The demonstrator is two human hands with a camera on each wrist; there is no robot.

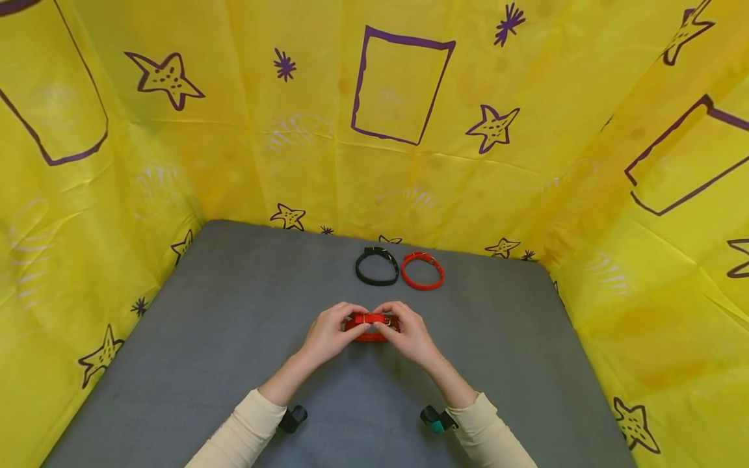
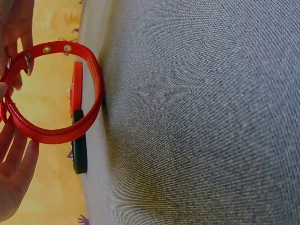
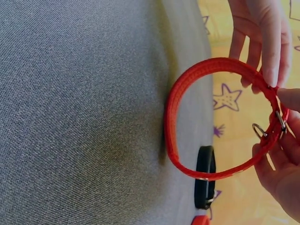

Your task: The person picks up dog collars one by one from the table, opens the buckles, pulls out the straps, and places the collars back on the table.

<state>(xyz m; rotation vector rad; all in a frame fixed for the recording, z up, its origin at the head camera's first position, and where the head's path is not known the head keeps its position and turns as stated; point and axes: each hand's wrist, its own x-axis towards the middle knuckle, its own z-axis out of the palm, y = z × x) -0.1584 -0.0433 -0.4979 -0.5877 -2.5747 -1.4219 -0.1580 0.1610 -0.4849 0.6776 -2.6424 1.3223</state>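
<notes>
Both hands hold a red collar (image 1: 371, 337) whose strap makes a closed loop. My left hand (image 1: 329, 335) pinches its upper strap near the buckle, and my right hand (image 1: 413, 335) grips the strap on the other side of it. In the right wrist view the collar (image 3: 172, 122) shows a metal buckle (image 3: 281, 123) and a D-ring (image 3: 259, 131). Eyelets (image 2: 67, 48) run along the strap in the left wrist view. The loop stands upright, with its lower edge at or just above the grey surface. Fingers hide part of the strap end.
A black collar (image 1: 377, 283) and another red collar (image 1: 422, 287) lie looped side by side farther back on the grey table (image 1: 263, 273). Yellow cloth (image 1: 316, 169) with purple drawings hangs behind and at both sides. Dark wrist devices (image 1: 435, 419) sit at the cuffs.
</notes>
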